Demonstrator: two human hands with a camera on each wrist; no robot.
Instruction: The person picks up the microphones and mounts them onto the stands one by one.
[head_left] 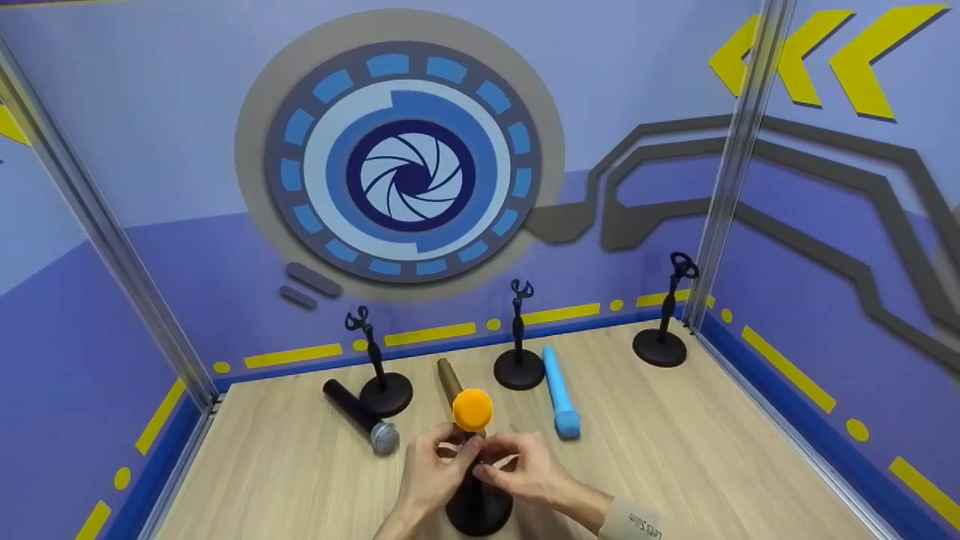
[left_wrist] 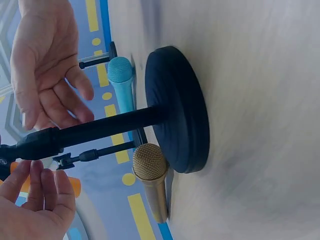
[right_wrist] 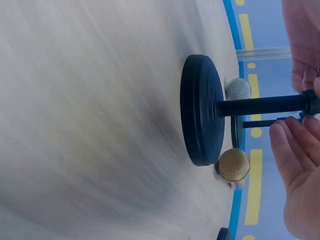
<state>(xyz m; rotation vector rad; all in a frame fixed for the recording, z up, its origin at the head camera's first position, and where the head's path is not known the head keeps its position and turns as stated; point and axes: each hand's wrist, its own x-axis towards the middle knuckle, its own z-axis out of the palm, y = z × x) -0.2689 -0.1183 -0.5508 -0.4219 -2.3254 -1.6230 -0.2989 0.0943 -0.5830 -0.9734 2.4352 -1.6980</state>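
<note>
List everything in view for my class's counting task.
Round-based microphone stands: 4, black; front stand, back-left stand, back-centre stand, back-right stand
Round-headed microphone: 1, orange, at front stand's top
Mesh-headed microphones: 3; black-and-silver microphone left, gold microphone centre, blue microphone right
Woodgrain table: 1, light brown, below
Printed wall panels: 3, blue-purple, around
Metal posts: 2, silver, panel corners
Sleeve: 1, beige, right forearm
Hands: 2, bare, left hand, right hand, gripping front stand

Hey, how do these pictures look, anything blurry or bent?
Head view: evenly lit and fairly sharp; left wrist view: turned sideways, the black stand clear-edged but the tabletop grain soft; right wrist view: tabletop smeared, soft shadows beside the black stand, and the blue strip bowed, likely lens distortion.
</note>
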